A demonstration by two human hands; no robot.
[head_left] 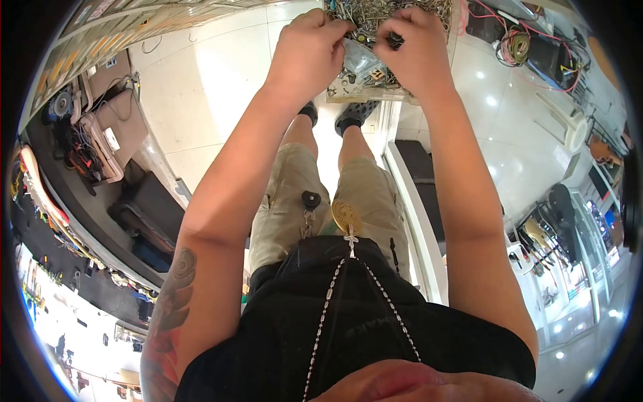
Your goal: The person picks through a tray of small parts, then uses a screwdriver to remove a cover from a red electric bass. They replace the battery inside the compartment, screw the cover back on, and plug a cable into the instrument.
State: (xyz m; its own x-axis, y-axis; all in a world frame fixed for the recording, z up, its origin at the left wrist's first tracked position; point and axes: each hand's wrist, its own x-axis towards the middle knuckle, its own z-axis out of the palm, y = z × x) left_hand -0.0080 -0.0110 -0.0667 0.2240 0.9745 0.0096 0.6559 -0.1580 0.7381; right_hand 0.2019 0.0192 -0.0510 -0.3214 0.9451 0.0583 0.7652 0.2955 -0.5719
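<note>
A shallow box [365, 94] full of loose screws and small metal hardware [365, 10] stands at the top of the view. Over its left side is my left hand [309, 53], thumb and index finger closed together at the tips, right at the hardware. My right hand [418, 53] is over the right side with fingers curled inward. A small dark piece [394, 41] shows within the curl of its fingers; I cannot tell its kind. Between the two hands lies a clear plastic bag [360, 59] on top of the hardware.
A white-tiled floor [181, 100] surrounds my feet. To the left are a workbench with a dark case [151, 208] and tools. Coiled cables [514, 48] lie at upper right near a white plastic chair [569, 124]. A white frame edge [418, 234] runs beside my right leg.
</note>
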